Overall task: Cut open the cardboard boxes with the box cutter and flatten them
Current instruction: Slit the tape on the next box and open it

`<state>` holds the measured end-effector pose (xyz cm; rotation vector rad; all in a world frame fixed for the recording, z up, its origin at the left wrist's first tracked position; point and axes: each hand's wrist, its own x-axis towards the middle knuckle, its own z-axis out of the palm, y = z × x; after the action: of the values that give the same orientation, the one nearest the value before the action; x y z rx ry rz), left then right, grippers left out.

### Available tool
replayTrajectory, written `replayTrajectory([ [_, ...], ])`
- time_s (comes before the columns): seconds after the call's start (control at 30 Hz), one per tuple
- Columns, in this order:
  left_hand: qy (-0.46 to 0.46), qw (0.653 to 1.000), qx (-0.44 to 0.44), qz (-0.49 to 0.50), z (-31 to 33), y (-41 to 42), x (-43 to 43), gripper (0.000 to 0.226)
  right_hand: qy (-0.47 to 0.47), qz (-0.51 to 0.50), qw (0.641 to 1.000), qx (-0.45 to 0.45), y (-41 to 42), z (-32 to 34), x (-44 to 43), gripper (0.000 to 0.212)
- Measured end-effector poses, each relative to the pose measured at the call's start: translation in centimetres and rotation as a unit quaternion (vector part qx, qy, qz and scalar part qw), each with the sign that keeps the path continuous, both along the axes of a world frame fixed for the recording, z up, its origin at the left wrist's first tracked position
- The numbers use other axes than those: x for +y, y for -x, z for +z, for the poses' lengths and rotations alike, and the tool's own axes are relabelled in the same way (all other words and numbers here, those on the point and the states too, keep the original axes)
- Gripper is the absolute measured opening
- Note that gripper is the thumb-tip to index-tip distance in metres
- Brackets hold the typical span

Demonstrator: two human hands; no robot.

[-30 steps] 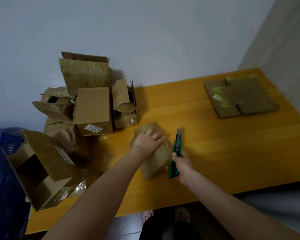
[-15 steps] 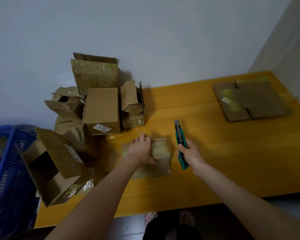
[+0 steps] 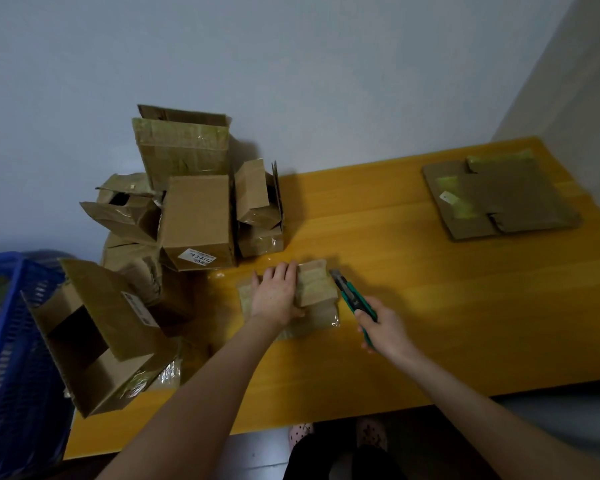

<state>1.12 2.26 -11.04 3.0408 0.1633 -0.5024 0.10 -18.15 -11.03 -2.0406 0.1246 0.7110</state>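
Note:
A small taped cardboard box (image 3: 317, 289) lies on the yellow wooden table (image 3: 430, 306), just in front of the pile of boxes. My left hand (image 3: 276, 296) lies on top of the box, fingers over its far side and thumb at its near side. My right hand (image 3: 381, 325) grips the green box cutter (image 3: 352, 296) by the handle. The cutter's tip points at the box's right edge, close to it or touching it.
A pile of several opened cardboard boxes (image 3: 194, 216) stands at the left against the wall. A larger open box (image 3: 104, 334) lies tilted at the table's left end beside a blue crate (image 3: 11, 358). Flattened cardboard (image 3: 499, 195) lies at the far right.
The small box has been turned and now lies square to me. My left hand stayed on it. My right hand brought the cutter's tip in toward the box's right edge.

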Motion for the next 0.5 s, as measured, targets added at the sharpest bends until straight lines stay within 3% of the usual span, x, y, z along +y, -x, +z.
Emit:
replayTrajectory([
  [0.5, -0.002, 1.0, 0.024, 0.013, -1.8, 0.5, 0.6, 0.094, 0.08, 0.129, 0.987, -0.046, -0.5, 0.8, -2.1, 0.05],
])
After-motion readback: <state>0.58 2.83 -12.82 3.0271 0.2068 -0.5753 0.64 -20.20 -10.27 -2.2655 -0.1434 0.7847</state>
